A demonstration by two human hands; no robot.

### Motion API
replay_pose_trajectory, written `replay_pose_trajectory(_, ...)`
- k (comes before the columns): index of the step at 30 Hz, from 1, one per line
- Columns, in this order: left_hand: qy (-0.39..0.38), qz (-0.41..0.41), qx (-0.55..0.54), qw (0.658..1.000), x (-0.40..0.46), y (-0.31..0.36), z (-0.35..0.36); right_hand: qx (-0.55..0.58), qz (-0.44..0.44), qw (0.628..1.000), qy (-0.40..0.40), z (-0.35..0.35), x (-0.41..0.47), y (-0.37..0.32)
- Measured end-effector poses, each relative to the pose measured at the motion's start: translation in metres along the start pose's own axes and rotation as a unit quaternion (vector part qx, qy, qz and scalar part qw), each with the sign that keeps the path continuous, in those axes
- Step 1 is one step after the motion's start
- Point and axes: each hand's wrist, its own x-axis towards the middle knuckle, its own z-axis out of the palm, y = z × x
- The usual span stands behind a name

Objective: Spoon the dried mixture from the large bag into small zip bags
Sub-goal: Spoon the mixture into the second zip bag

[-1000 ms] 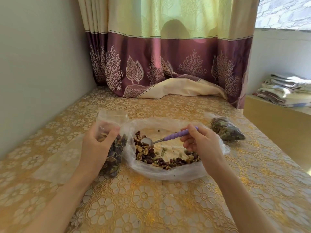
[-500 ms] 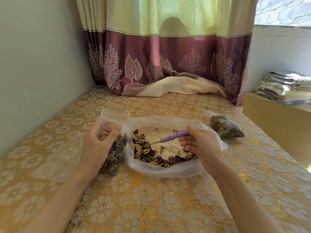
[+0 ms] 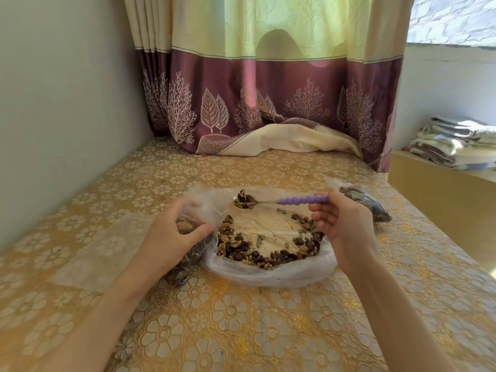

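Nearest you, your left hand (image 3: 171,238) curls its fingers and thumb round the small zip bag (image 3: 193,248), already part filled, just left of the large bag (image 3: 271,272). Your right hand (image 3: 341,226) pinches the purple handle of the spoon (image 3: 281,201), whose heaped bowl hangs over the large bag's far side. The dried mixture (image 3: 257,251) lies in an arc along the near edge. The load looks piled high, so a tilt while crossing to the small bag could scatter pieces on the tablecloth (image 3: 241,326), and its floppy mouth may fold shut. A filled bag (image 3: 367,205) lies behind your right hand, partly hidden; the small bag's opening is blurred and hard to read
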Motion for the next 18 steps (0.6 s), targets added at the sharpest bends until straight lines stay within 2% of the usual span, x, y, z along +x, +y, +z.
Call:
replay_pose_trajectory(4, -0.007, 0.008, -0.007, 1.0, 0.001, 0.0, 0.0, 0.029, -0.062, 0.997, -0.022, 0.01, -0.011, -0.006)
replay_pose_trajectory(11, -0.009, -0.021, -0.061, 0.998, -0.001, 0.005, 0.0, 0.014, -0.106, 0.987, -0.117, 0.032, -0.032, 0.001)
replay_pose_trajectory(15, 0.016, -0.03, -0.059, 0.998, 0.0, 0.001, 0.0, 0.037, -0.12, 0.976, -0.175, 0.034, -0.035, 0.004)
replay_pose_trajectory(18, 0.03, -0.025, -0.106, 0.994, 0.0, 0.003, 0.001, 0.039, -0.124, 0.97, -0.207, 0.034, -0.034, 0.005)
